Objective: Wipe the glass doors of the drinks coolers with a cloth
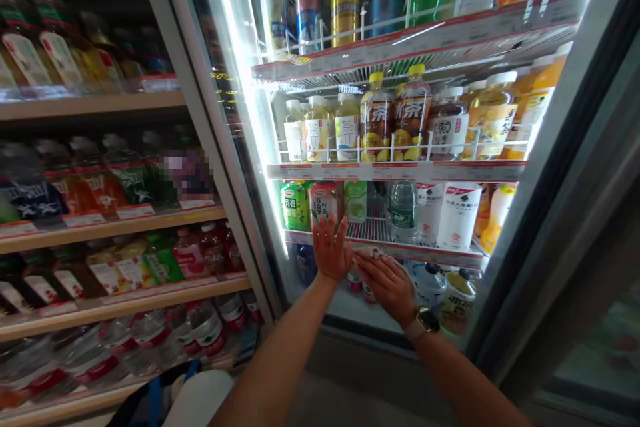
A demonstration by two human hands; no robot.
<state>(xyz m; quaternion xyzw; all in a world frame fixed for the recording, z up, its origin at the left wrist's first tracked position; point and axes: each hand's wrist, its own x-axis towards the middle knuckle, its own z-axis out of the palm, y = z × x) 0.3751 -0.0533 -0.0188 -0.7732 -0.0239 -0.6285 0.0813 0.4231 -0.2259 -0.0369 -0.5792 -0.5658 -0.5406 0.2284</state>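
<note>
Left hand (330, 248) upright, fingers up, grip open, empty, palm toward glass door (203, 113). Right hand (386, 285) flat, fingers pointing left, pinning cloth (370, 253) on door; cloth lies crosswise under fingertips, just beside left hand.

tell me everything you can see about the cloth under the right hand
The cloth is a small, crumpled piece of soft-looking, pale fabric, whitish with a faint pinkish tinge. Only a narrow strip shows above the fingers of the right hand, which hold it against the glass door of the drinks cooler. It sits just right of the left hand, near a red-edged price rail. Its full shape is hidden.
</note>
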